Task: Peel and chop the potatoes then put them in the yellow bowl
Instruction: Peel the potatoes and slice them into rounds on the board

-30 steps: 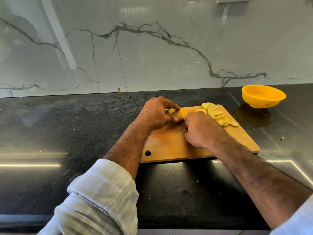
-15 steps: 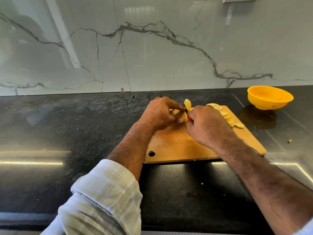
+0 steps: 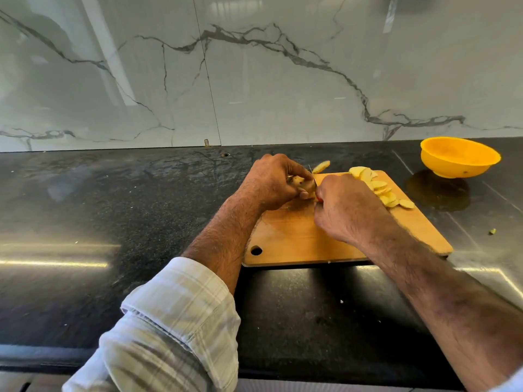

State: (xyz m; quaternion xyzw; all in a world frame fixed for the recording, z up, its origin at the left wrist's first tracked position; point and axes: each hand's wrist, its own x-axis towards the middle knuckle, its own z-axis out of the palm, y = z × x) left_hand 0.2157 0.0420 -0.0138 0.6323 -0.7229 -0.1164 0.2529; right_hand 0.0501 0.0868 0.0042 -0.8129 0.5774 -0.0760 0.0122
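the wide black speckled stone tabletop is carrying everything, with a white grey-veined marble wall rising behind it. the rectangular light-brown wooden cutting board is serving as the landmark here. the round yellow plastic bowl is sitting well apart from the board, off its far right corner, and is looking empty.

since a second ago the knife has been lifting out of the potato and coming back down: a fresh pale slice that was riding up beside the blade half a second back is now showing past the board's far edge, just beyond the left hand. by my judgement another cut is starting, so chopping is advancing while the transfer to the bowl is not yet begun.

the left hand is arching over the board's far left part, its grip curling round the remaining brown-skinned potato stub. the right hand is lying just beside it over the board's middle, knuckles up, its grip closing round the red-handled small knife, whose blade is barely showing between the hands. the row of pale yellow cut potato slices is lying along the board's far right side.
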